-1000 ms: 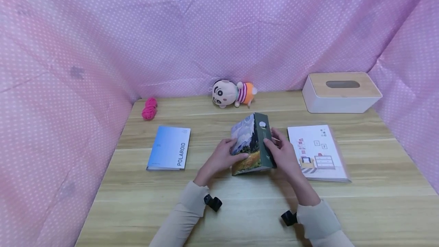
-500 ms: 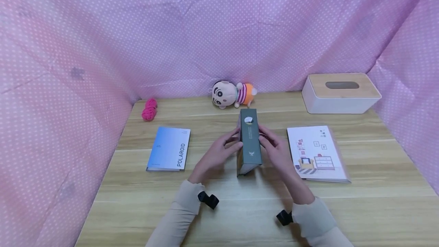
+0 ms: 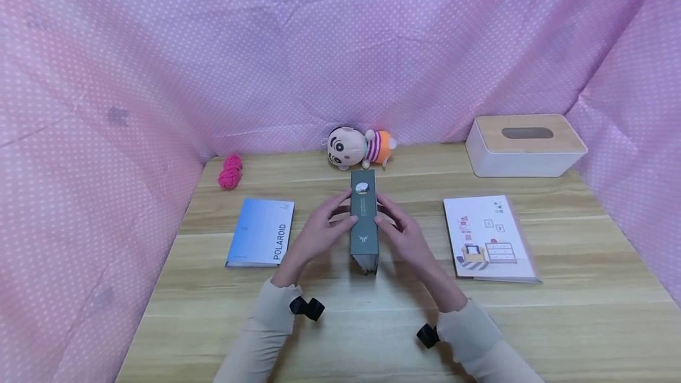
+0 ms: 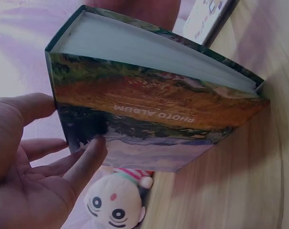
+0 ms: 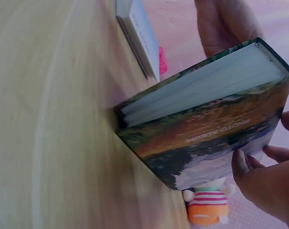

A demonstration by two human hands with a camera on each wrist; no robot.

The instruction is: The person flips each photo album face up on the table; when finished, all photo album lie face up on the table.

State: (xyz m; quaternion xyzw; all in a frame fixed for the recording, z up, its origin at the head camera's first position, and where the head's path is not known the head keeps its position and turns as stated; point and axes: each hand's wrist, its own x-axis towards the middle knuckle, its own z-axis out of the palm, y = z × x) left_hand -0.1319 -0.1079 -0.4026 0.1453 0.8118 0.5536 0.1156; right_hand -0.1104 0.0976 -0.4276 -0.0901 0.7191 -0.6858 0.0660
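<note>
A thick photo album (image 3: 364,217) stands on edge near the middle of the table, its dark green spine facing up. Its painted covers lie to the left and right, and its lower edge is right at the wood. My left hand (image 3: 319,232) touches the left cover with nearly straight fingers, the thumb at the spine's edge. On the opposite side, my right hand (image 3: 401,235) presses likewise against the right cover. In the left wrist view, the lettered cover (image 4: 149,112) shows beside my fingertips (image 4: 97,143); the white page block is seen edge-on.
A blue POLAROID album (image 3: 260,232) lies to the left, with a pink yarn skein (image 3: 231,172) behind it. A white illustrated album (image 3: 489,238) lies on the right. At the back are a plush doll (image 3: 359,146) and a tissue box (image 3: 524,146) before a pink curtain (image 3: 340,46).
The photo album has turned from angled, with its painted cover showing, to upright with its spine on top. Both hands have moved left with it, their fingers now along its sides.
</note>
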